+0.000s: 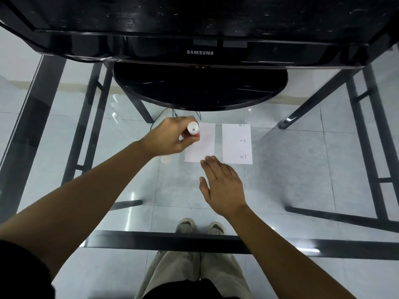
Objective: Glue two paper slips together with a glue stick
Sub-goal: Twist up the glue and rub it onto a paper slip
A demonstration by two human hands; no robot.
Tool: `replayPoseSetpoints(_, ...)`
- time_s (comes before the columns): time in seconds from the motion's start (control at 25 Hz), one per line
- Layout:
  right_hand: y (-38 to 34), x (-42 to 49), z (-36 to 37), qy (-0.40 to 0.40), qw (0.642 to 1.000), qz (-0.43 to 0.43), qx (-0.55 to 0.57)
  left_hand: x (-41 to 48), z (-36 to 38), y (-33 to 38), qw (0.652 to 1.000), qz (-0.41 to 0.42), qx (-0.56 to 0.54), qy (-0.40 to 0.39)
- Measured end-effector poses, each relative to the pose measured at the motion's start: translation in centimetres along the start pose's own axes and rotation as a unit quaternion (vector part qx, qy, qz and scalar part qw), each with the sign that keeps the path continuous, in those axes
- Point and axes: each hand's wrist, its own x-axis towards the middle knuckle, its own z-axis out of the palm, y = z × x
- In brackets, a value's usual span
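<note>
- In the head view we look down through a glass table (302, 169), with two white paper slips lying side by side on it, a narrow gap between them.
- Our left hand (170, 137) grips the glue stick (192, 128), fingers and thumb curled round its barrel. The stick stands roughly upright, its round white end facing us.
- The glue stick sits over the far left part of the left slip (205, 145). Its lower end is hidden, so we cannot tell whether it touches the paper.
- Our right hand (222, 186) is flat, palm down, fingers straight and close together, thumb held out to the side. Its fingertips lie over the near right corner of the left slip.
- The right slip (234, 143) lies untouched, with small printed marks along its right edge.
- Beyond the slips stands a black Samsung screen (199, 52) on an oval base (200, 89).
- Through the glass we see our shoes (185, 225) on a tiled floor.
</note>
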Motion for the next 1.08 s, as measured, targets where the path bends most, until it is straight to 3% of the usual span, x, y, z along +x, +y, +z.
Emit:
replayPoseSetpoints(0.24,0.0,-0.1,0.1,0.003,1.0,0.001,-0.006,-0.4,-0.6,-0.2,0.997,-0.028,-0.032,0.07)
replayPoseSetpoints(0.36,0.0,0.0,0.0,-0.009,1.0,0.005,-0.005,-3.4,0.3,1.2,0.995,0.003,-0.089,0.035)
replayPoseSetpoints(0.52,0.0,0.0,0.1,-0.008,1.0,0.007,-0.009,-2.8,0.5,1.3,0.999,-0.002,-0.047,0.004)
replayPoseSetpoints(0.72,0.1,-0.1,0.2,0.004,1.0,0.001,-0.009,-0.2,-2.0,0.6,0.99,-0.047,-0.011,0.13)
replayPoseSetpoints(0.84,0.1,-0.1,0.1,0.002,1.0,0.0,-0.015,-0.4,-2.1,1.7,0.982,-0.026,-0.046,0.179)
replayPoseSetpoints(0.96,0.0,0.0,0.0,-0.004,1.0,0.001,-0.009,-1.7,-1.0,2.2,0.994,0.025,-0.062,0.086)
replayPoseSetpoints(1.08,0.0,0.0,-0.1,-0.006,1.0,0.005,-0.006,-2.8,0.5,1.7,0.998,0.005,-0.065,0.004)
